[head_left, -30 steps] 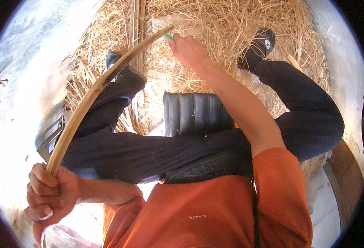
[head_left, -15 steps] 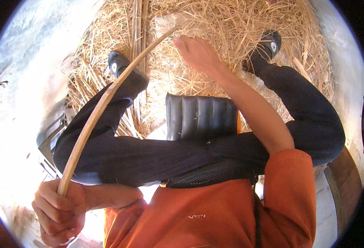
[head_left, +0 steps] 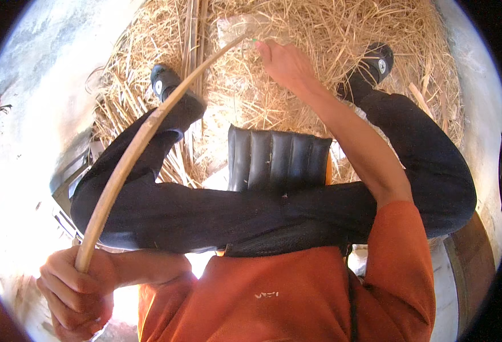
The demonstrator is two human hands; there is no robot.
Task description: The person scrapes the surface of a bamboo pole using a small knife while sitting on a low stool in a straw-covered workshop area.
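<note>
My left hand (head_left: pixel 77 293) is closed round the near end of a long, pale wooden stick (head_left: pixel 126 159) at the lower left. The stick slants up and to the right in a slight curve, thinning toward its far tip over the straw. Just right of that tip is my right hand (head_left: pixel 288 65), its thumb and forefinger close together. A small bit of green (head_left: pixel 255 40) shows at the fingertips, but what it belongs to is hidden. A narrow gap shows between these fingers and the stick's tip.
Loose straw (head_left: pixel 319 23) covers the floor ahead, with long flat strips (head_left: pixel 193 34) at its left. A black ribbed cushion (head_left: pixel 279 159) lies between my legs in dark trousers (head_left: pixel 251 216). Pale walls curve up on both sides. A brown curved board (head_left: pixel 472 265) is at the lower right.
My right hand has shifted a little to the right, away from the stick's tip. My left hand keeps its grip on the stick, slightly lower and further left.
</note>
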